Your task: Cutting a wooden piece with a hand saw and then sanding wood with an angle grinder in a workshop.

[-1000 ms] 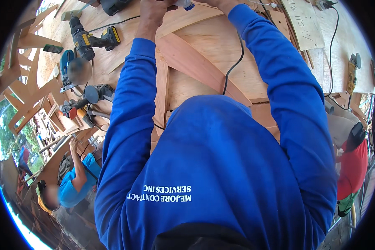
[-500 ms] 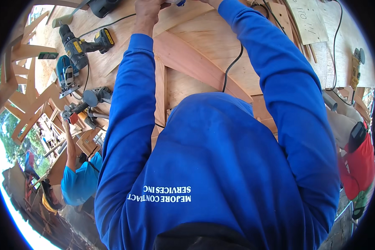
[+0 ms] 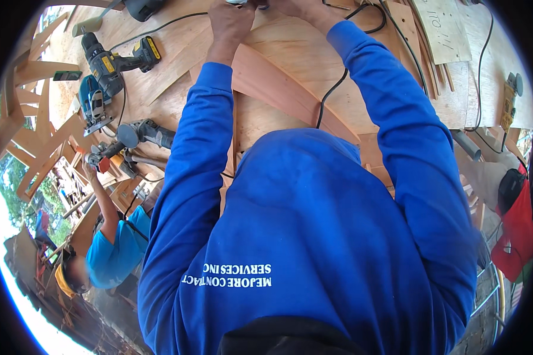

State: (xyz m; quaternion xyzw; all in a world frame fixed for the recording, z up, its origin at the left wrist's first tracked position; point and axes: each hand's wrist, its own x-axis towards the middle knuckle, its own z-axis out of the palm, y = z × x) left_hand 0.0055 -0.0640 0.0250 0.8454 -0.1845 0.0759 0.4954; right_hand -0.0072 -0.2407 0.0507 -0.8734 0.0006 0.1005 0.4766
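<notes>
Both hands are at the top edge of the view, above a plywood work surface point(image 3: 177, 44). My left hand point(image 3: 231, 22) has its fingers curled around a small white thing point(image 3: 237, 2), mostly cut off by the edge, so its kind does not show. Close beside it, my right hand point(image 3: 302, 12) reaches in from the right with fingers bent toward the same spot; what they grip is cut off. Below the hands, a reddish tapered board point(image 3: 278, 86) lies slanting across the surface, a black cord point(image 3: 323, 106) crossing it.
Left of my arm lie a yellow-black cordless drill point(image 3: 109, 65), a blue jigsaw point(image 3: 93, 100) and an angle grinder point(image 3: 145, 134). Stacked wood strips point(image 3: 423, 47) and a yellow power tool point(image 3: 508, 100) are on the right. People in a blue shirt point(image 3: 115, 254) and red shirt point(image 3: 515, 231) stand nearby.
Both my hands have shifted slightly right and down in the view. The white thing now shows at my left fingers. The person in red has moved lower and farther right.
</notes>
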